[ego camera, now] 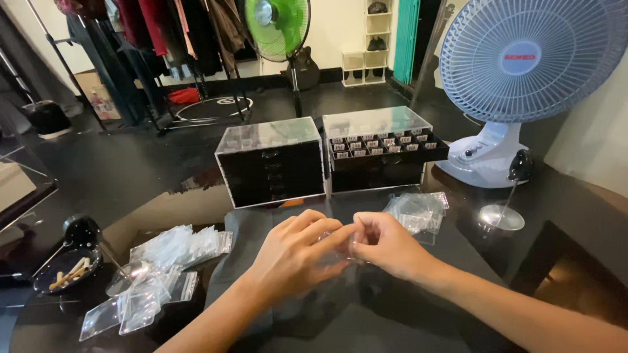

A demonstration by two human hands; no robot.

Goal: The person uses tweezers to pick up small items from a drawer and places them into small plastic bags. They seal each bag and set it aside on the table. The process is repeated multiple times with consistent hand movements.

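Observation:
My left hand (294, 253) and my right hand (386, 243) meet over a dark cloth (347, 307) at the middle of the table. Both pinch a small clear plastic zip bag (335, 240) between fingertips; what is inside it cannot be seen. Just beyond the hands stand two clear-topped black drawer boxes: the left box (271, 163) is shut, and the right box (378, 149) has its top drawer pulled out, showing rows of small labelled compartments.
Loose clear zip bags lie in a heap at the left (163, 271) and a smaller stack at the right (418, 212). A black dish with sticks (65, 269) sits at far left. A blue desk fan (517, 72) stands at the right, a small round stand (501, 217) before it.

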